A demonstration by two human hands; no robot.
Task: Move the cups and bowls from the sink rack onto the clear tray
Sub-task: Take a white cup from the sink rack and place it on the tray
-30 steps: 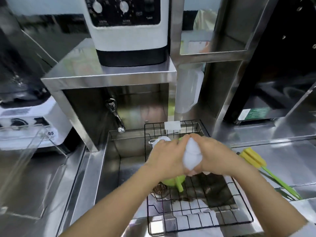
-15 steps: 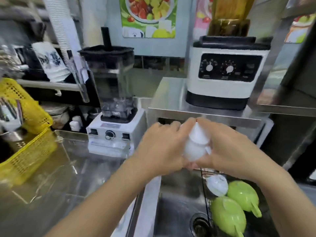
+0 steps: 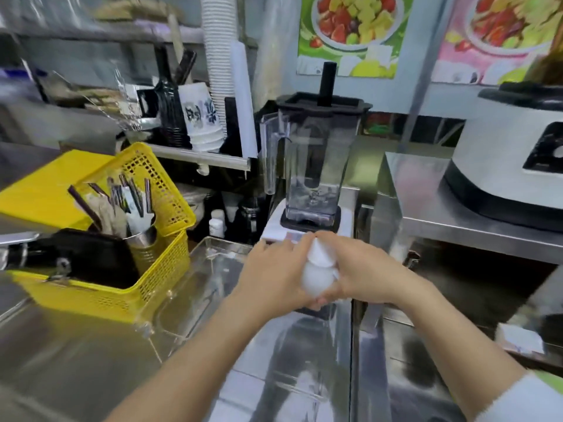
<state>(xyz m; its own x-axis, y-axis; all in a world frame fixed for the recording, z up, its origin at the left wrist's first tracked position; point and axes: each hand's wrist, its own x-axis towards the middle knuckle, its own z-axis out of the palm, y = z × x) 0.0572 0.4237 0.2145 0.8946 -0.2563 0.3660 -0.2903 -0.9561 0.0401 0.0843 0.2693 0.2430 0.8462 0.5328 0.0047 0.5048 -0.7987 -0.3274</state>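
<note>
Both of my hands clasp stacked white cups (image 3: 316, 274), held upside down in mid-air in front of the blender. My left hand (image 3: 274, 275) wraps their left side and my right hand (image 3: 362, 275) wraps the right side. The clear tray (image 3: 201, 287) lies on the steel counter just left of my hands, between the yellow basket and the blender base. The sink rack is out of view.
A yellow basket (image 3: 158, 287) with a steel utensil holder (image 3: 143, 239) stands at the left. A blender (image 3: 313, 166) stands behind my hands. A white appliance (image 3: 505, 166) sits on a steel shelf at right. Paper cup stacks (image 3: 219, 65) rise at the back.
My hands have carried the white cups up and left, away from the sink rack. The view swung left: the sink and green cups are gone, the yellow basket and clear tray appeared.
</note>
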